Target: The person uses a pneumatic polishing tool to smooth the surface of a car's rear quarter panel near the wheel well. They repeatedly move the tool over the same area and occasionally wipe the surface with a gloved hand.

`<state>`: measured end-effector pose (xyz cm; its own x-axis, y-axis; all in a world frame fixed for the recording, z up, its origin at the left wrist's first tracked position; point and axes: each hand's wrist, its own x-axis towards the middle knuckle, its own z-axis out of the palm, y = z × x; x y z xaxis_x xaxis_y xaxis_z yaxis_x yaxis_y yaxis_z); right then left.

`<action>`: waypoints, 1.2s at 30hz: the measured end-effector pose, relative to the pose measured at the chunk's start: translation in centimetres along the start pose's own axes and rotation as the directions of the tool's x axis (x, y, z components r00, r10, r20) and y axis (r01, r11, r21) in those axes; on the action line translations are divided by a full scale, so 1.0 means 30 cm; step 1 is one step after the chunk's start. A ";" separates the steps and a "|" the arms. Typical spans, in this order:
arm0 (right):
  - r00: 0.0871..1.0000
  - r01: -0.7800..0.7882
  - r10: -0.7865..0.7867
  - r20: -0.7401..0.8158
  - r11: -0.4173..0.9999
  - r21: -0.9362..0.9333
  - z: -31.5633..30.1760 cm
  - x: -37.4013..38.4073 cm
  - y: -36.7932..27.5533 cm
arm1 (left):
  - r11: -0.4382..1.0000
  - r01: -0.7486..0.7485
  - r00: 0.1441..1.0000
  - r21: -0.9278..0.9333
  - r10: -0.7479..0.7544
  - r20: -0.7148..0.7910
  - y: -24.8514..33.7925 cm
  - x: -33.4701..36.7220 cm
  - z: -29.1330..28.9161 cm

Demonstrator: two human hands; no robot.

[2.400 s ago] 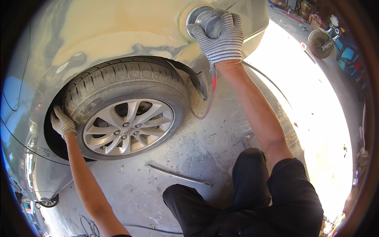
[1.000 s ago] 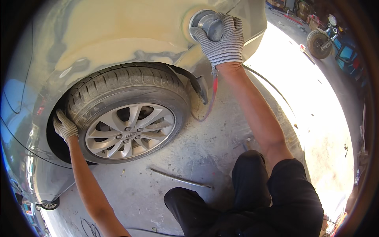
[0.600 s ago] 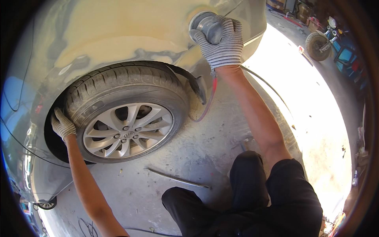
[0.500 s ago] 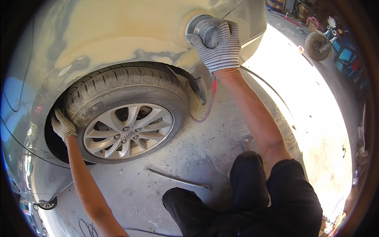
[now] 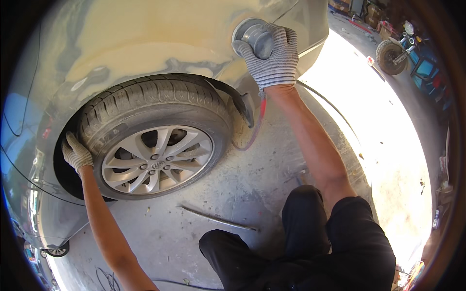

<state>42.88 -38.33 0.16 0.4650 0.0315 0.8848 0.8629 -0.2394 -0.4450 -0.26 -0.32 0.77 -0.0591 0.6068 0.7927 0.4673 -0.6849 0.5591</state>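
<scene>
Round sander (image 5: 259, 41): positioned at the car body panel (image 5: 310, 39), above and to the right of the wheel (image 5: 158, 162), with its disc face toward the surface.

Edges: a thin panel seam (image 5: 286, 12) runs just beside the sander at its upper right. Farther right, the panel ends, with sunlit ground (image 5: 388, 155) beyond. A beige filler patch (image 5: 145, 46) spreads across the panel to the left. Below the patch, the wheel arch (image 5: 68, 178) curves over the tyre (image 5: 150, 97); a dark mud flap (image 5: 246, 110) hangs at its right end. A red hose (image 5: 262, 109) drops from below the right hand (image 5: 273, 60) and loops toward the tyre.

Open room: concrete floor (image 5: 262, 174) extends between the wheel and the person's knees (image 5: 303, 206); a slim curved bar (image 5: 218, 220) lies there, well apart from both hands.

Grip: the right hand, gloved, is closed around the sander body, thumb on the left side, fingers over the right. The left hand (image 5: 77, 153), also gloved, sits in the gap between the tyre and the arch's left edge, fingers pointing upward. Whether it grips anything cannot be determined.
</scene>
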 end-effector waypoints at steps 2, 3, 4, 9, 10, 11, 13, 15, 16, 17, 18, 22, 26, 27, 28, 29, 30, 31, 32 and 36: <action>0.997 0.083 -0.083 0.004 0.997 0.009 0.005 -0.014 0.009 | 0.999 -0.020 1.000 0.030 0.019 0.011 -0.009 0.001 -0.005; 0.999 0.050 -0.050 0.002 0.999 -0.009 0.005 -0.006 0.011 | 1.000 -0.009 1.000 0.008 0.009 0.008 -0.006 0.000 -0.001; 1.000 0.016 -0.016 -0.001 0.999 -0.028 0.005 0.010 0.010 | 1.000 0.002 1.000 -0.014 -0.002 0.006 -0.004 0.000 0.005; 0.998 0.067 -0.067 -0.002 0.997 0.033 0.005 -0.006 -0.005 | 1.000 -0.015 1.000 0.010 0.015 0.002 -0.001 0.000 -0.007; 0.997 0.071 -0.071 -0.001 0.997 0.035 0.002 -0.001 -0.009 | 1.000 -0.025 1.000 0.003 0.025 -0.005 -0.006 0.002 -0.007; 0.997 0.076 -0.076 0.003 0.997 0.029 -0.004 0.002 -0.008 | 0.999 -0.033 0.999 -0.008 0.033 -0.008 -0.002 -0.003 0.000; 1.000 0.024 -0.024 0.000 1.000 -0.017 -0.005 0.016 0.001 | 1.000 -0.013 1.000 0.010 0.013 0.006 0.005 -0.007 0.005; 1.000 0.026 -0.026 -0.005 1.000 -0.010 -0.001 0.016 0.004 | 1.000 0.002 1.000 -0.001 -0.002 0.017 0.006 -0.008 0.004; 0.999 0.053 -0.052 -0.008 0.999 0.015 0.002 0.000 0.004 | 1.000 0.009 1.000 -0.024 -0.008 0.024 0.002 -0.008 0.005; 0.997 0.079 -0.078 -0.013 0.996 0.045 0.007 -0.009 -0.002 | 0.999 0.012 1.000 -0.044 -0.011 0.028 -0.007 0.000 -0.001; 0.998 0.059 -0.059 -0.008 0.998 0.034 0.006 -0.006 -0.007 | 0.999 0.008 1.000 -0.049 -0.007 0.019 -0.016 0.006 -0.003; 1.000 0.003 -0.003 -0.007 1.000 0.024 0.003 -0.008 0.002 | 0.998 0.009 1.000 -0.057 -0.008 0.014 -0.018 -0.001 0.006; 0.997 0.078 -0.078 -0.013 0.996 0.043 0.009 -0.029 0.008 | 0.997 0.039 0.999 -0.073 -0.036 0.037 -0.026 0.003 0.001; 0.999 0.040 -0.039 -0.014 0.999 0.028 0.008 -0.024 0.008 | 0.999 0.025 0.999 -0.046 -0.024 0.036 -0.022 0.005 -0.001; 1.000 0.001 -0.001 -0.015 1.000 0.014 0.005 -0.012 0.005 | 1.000 0.011 0.999 -0.020 -0.011 0.036 -0.018 0.006 -0.003; 0.999 -0.035 0.035 -0.015 0.999 -0.002 0.001 -0.005 0.004 | 1.000 0.000 0.999 0.005 -0.001 0.036 -0.015 0.003 -0.003; 1.000 -0.018 0.019 -0.019 1.000 0.011 0.001 -0.010 0.007 | 1.000 0.010 0.999 -0.021 -0.009 0.038 -0.016 0.001 -0.002; 1.000 -0.002 0.002 -0.023 1.000 0.024 0.002 -0.019 0.011 | 0.999 0.019 0.999 -0.046 -0.017 0.040 -0.015 0.000 0.000; 1.000 0.015 -0.013 -0.028 0.999 0.039 0.004 -0.027 0.014 | 0.997 0.027 0.999 -0.071 -0.024 0.040 -0.019 0.003 0.000; 1.000 0.017 -0.016 -0.012 0.999 0.041 0.003 -0.039 0.017 | 0.998 0.017 1.000 -0.066 -0.016 0.020 -0.018 0.000 0.003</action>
<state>42.82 -38.40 -1.11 0.4487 0.0239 0.8934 0.8780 -0.1985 -0.4356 -0.44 0.08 0.46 -0.0488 0.6257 0.7785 0.4073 -0.6992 0.5875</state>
